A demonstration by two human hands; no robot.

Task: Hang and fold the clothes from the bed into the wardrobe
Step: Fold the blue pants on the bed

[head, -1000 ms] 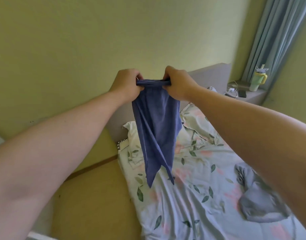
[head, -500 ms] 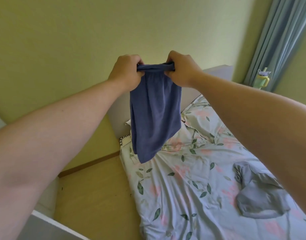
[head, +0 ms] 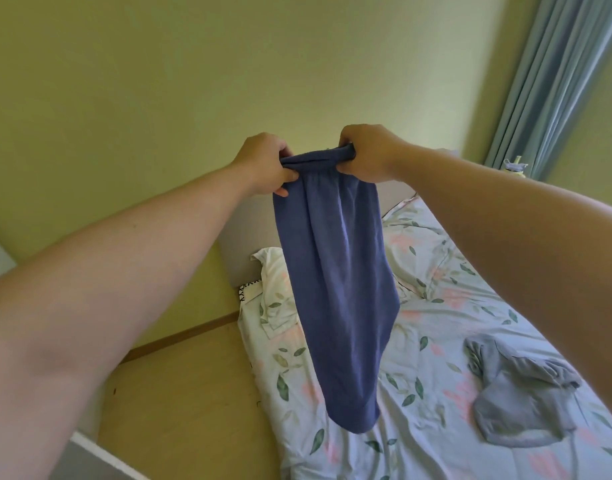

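Observation:
A blue garment [head: 335,292] hangs in the air over the bed, held up by its bunched top edge. My left hand [head: 263,164] grips the left end of that edge and my right hand [head: 365,152] grips the right end, both with fingers curled round the cloth. The fabric drops long and narrow, its lower hem near the bedsheet. A crumpled grey garment [head: 519,393] lies on the bed [head: 436,306] to the right, partly behind my right forearm. No wardrobe is in view.
The bed has a floral sheet and a pillow [head: 273,289] against a grey headboard [head: 238,244]. Wooden floor [head: 180,393] runs along the bed's left side. A blue-grey curtain [head: 554,74] hangs at the right, with a bottle [head: 514,166] below it.
The garment has unrolled and now hangs longer, down toward the sheet. My hands have dropped slightly, still gripping its top edge.

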